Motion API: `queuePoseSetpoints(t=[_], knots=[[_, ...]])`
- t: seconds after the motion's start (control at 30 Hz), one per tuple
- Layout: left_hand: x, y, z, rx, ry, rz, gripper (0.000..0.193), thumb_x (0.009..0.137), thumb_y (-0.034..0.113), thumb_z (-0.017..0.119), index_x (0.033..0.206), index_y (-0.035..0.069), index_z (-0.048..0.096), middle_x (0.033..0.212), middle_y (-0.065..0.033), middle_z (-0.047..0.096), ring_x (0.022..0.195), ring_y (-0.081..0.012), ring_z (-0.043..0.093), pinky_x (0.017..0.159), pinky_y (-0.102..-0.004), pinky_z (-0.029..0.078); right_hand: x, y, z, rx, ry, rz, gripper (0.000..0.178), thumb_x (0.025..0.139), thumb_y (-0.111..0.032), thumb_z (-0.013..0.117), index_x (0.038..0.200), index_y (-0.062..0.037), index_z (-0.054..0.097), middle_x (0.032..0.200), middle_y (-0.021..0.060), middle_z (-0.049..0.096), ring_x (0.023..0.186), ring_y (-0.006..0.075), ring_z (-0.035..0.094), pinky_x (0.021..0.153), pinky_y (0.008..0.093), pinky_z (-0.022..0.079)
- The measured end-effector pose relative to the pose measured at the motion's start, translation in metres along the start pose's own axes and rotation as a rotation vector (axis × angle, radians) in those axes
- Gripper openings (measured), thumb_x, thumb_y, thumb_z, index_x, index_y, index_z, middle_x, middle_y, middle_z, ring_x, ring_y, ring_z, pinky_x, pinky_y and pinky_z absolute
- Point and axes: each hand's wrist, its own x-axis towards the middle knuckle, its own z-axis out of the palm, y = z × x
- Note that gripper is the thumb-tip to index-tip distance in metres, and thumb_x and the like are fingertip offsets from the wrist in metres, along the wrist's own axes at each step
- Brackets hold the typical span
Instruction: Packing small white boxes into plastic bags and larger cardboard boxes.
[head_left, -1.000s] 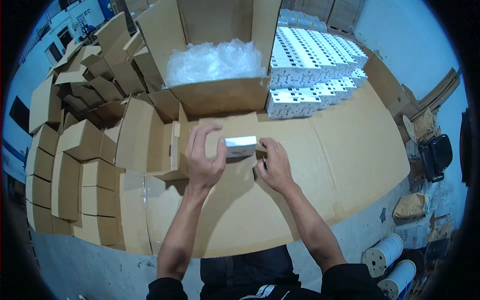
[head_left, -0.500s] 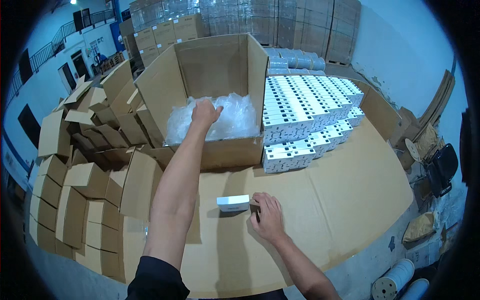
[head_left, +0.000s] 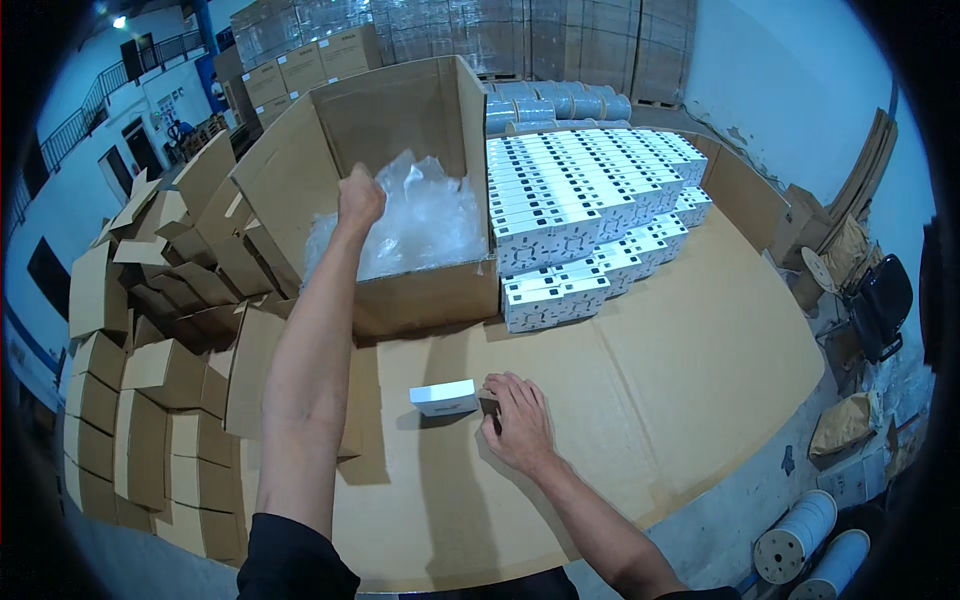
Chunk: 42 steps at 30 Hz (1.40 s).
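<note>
My left hand [head_left: 361,197] is closed inside a large open carton [head_left: 425,300], at the left side of a heap of clear plastic [head_left: 425,225] that looks like bags. Its fingertips are turned away from view, but the plastic beside it is lifted to a peak, so it appears to grip some. On the table, a small white box [head_left: 443,399] stands on its long edge. My right hand [head_left: 518,425] rests at the right end of that box, thumb and fingers curled around a small brownish flap-like piece [head_left: 488,402]. Whether this piece joins the box I cannot tell.
Stacked white patterned boxes [head_left: 560,240] stand right of the carton. Open brown cartons [head_left: 150,430] are piled on the left. The table [head_left: 640,400] is covered with cardboard. Cable reels [head_left: 795,535] and a black chair [head_left: 882,305] stand on the floor at right.
My left hand has closed and risen a little, and the plastic beside it now peaks higher. My right hand stays by the white box. The whole view has shifted slightly.
</note>
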Motion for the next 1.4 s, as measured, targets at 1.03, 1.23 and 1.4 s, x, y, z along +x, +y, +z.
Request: queuePoseSetpoints(t=[1.03, 1.23, 1.4], knots=[[-0.497, 0.027, -0.127, -1.412, -0.157, -0.603, 0.015, 0.105, 0.015, 0.054, 0.112, 0.005, 0.044, 0.105, -0.0055, 0.058, 0.092, -0.0134, 0.060, 0.085, -0.0298, 0.055, -0.090, -0.075, 0.024, 0.833, 0.202, 0.453, 0.016, 0.099, -0.014, 0.062, 0.095, 0.0021, 0.063, 0.070, 0.0018, 0.062, 0.063, 0.0064, 0.054, 0.056, 0.0260, 0.044], [-0.455, 0.040, -0.130, -1.216, -0.312, -0.643, 0.026, 0.098, 0.016, 0.067, 0.116, 0.000, 0.056, 0.100, -0.0062, 0.066, 0.083, -0.0112, 0.062, 0.075, -0.0275, 0.055, -0.095, -0.077, 0.014, 0.645, 0.106, 0.349, 0.018, 0.099, -0.016, 0.063, 0.093, 0.0012, 0.065, 0.068, 0.0052, 0.062, 0.064, 0.0054, 0.054, 0.056, 0.0275, 0.044], [-0.453, 0.041, -0.115, -1.028, -0.316, -0.540, 0.012, 0.093, 0.011, 0.072, 0.095, 0.000, 0.067, 0.084, -0.0021, 0.068, 0.073, -0.0075, 0.060, 0.061, -0.0250, 0.049, -0.084, -0.074, 0.014, 0.774, 0.081, 0.387, 0.017, 0.098, -0.015, 0.065, 0.093, 0.0011, 0.065, 0.067, 0.0028, 0.060, 0.063, 0.0054, 0.053, 0.057, 0.0265, 0.044]])
